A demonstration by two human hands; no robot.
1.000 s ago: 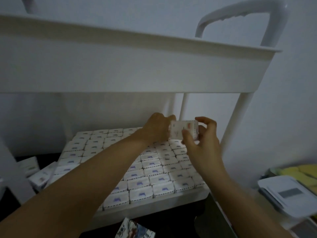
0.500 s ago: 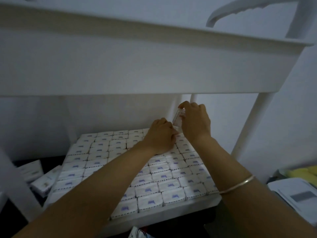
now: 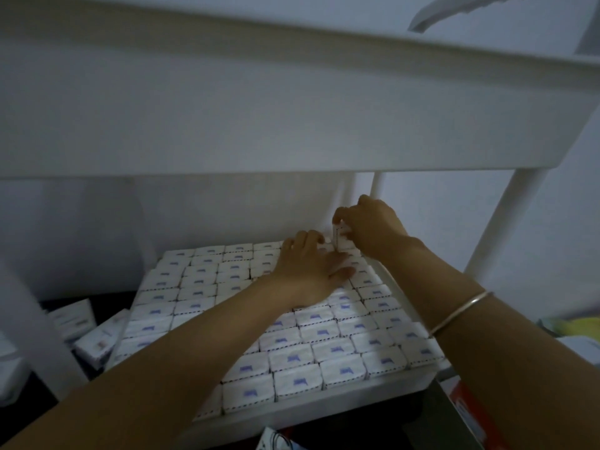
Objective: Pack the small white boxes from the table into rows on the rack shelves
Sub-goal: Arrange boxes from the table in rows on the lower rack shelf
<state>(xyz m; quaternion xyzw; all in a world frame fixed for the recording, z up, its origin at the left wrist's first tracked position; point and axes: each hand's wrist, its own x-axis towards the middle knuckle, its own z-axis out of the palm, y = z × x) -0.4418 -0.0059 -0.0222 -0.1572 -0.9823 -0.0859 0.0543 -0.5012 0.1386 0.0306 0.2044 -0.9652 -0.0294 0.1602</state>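
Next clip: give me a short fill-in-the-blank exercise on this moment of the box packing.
The right hand pinches one ___ at the far right corner of the shelf.
The left hand rests on the packed boxes, holding ___.
The bracelet sits on the ___ wrist.
Missing words: box; nothing; right.

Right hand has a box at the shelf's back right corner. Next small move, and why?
Probably ease the box down into the corner: the right hand pinches it, raised above the packed rows, while the left hand rests flat on them.
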